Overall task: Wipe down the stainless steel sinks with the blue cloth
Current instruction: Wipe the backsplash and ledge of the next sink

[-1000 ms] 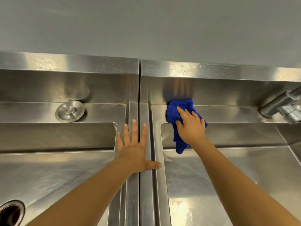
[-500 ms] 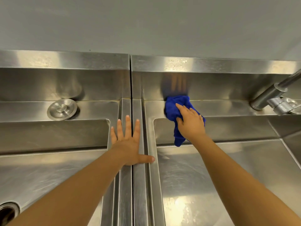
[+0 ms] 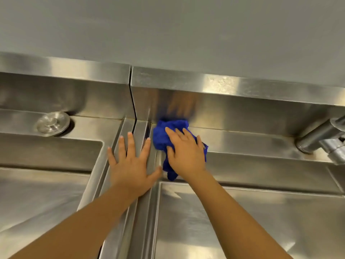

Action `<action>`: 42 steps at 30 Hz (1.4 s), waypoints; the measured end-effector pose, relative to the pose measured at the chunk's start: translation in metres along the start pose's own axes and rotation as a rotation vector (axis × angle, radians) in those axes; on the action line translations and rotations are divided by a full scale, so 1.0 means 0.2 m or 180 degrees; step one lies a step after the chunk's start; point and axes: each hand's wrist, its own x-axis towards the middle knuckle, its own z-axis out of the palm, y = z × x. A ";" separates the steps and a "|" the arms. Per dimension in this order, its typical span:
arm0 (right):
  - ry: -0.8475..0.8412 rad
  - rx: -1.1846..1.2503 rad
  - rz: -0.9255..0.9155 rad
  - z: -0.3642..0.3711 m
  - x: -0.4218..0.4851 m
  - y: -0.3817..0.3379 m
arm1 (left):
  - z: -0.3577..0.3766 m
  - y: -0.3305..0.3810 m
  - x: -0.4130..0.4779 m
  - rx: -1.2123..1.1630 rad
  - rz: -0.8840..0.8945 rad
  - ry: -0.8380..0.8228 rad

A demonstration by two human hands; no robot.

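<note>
Head view: right hand (image 3: 186, 156) flat on blue cloth (image 3: 162, 135), left hand (image 3: 130, 165) splayed on divider (image 3: 127, 240); faucet (image 3: 321, 135) right.

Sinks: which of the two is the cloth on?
The right sink: the right hand presses the blue cloth onto its back ledge, by the divider. The left sink has a round metal cap on its ledge, no cloth.

Right hand (image 3: 186, 156) slides blue cloth (image 3: 164, 136) left along back ledge (image 3: 252, 141) to the corner, now just beside left hand (image 3: 130, 165).
</note>
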 end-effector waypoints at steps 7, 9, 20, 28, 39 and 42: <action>0.0359 0.0064 0.0821 -0.07 -0.08 0.17 | 0.04 -0.03 0.00 -0.0082 -0.0026 0.0224; 0.0313 0.0043 0.0885 -0.03 -0.05 0.07 | 0.04 -0.02 0.00 -0.0094 -0.0048 0.0224; 0.0546 0.0155 0.0577 -0.09 -0.14 0.24 | 0.02 -0.02 0.00 -0.0056 -0.0054 0.0197; 0.0525 0.0020 0.0884 -0.03 -0.09 0.16 | 0.02 -0.02 0.00 -0.0142 -0.0064 0.0217; 0.0828 -0.0019 0.1079 -0.19 -0.23 0.54 | 0.02 -0.02 0.00 -0.0243 -0.0019 0.0295; 0.0710 -0.0051 0.1372 -0.16 -0.19 0.48 | 0.02 -0.02 0.00 -0.0253 -0.0030 0.0308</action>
